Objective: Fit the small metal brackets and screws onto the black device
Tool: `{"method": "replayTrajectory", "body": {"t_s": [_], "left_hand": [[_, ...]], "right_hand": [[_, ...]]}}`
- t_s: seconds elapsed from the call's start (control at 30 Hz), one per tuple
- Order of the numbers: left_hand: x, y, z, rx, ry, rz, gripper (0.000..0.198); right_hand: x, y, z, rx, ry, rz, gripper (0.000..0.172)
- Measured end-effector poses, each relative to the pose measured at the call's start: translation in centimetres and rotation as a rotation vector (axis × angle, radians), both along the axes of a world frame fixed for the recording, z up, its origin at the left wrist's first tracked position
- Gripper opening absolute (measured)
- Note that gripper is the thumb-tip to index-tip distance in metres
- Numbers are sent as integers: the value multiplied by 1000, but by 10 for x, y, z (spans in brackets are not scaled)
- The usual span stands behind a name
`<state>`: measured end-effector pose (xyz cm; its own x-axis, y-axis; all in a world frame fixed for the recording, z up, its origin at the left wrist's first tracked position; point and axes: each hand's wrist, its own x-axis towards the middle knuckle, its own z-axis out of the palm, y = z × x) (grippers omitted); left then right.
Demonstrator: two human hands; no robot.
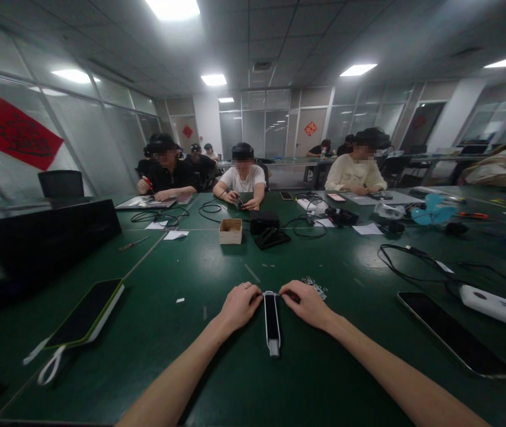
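Note:
A slim, long device [272, 320] with a black face, pale edges and a light grey near end lies on the green table, pointing towards me. Its exact kind is too small to tell. My left hand [240, 303] is closed at the far left corner, thumb and fingers pinched against it. From the other side, my right hand [307, 302] pinches the far right corner in the same way. The fingertips partly cover what they grip. Just beyond my right hand lies a small pile of metal pieces [315, 287], partly hidden by it.
A phone with a green edge [86, 314] lies at left, and a dark phone [455, 332] at right beside a white power strip [499, 305]. Ahead stand a small cardboard box [230, 231] and a black box [264, 222]. Several people sit across the table [168, 320].

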<state>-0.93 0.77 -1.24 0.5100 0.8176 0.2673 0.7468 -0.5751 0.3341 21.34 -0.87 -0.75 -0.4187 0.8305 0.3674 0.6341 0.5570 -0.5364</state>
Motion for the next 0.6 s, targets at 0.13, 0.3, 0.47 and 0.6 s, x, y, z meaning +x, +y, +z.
{"method": "replayTrajectory", "body": {"t_s": [0.13,0.3,0.47,0.6], "left_hand": [[0,-1,1,-8,4,5,18],[1,-1,2,-16,3,7,19],[0,-1,2,-10,-3,6,17],[1,-1,3,-21,8,15,18]], "right_hand": [[1,2,-2,5,6,21,17],[2,4,-4,-15,16,39,18],[4,6,-6,-66,28,30,20],[2,6,-6,-66,31,7,20]]}}
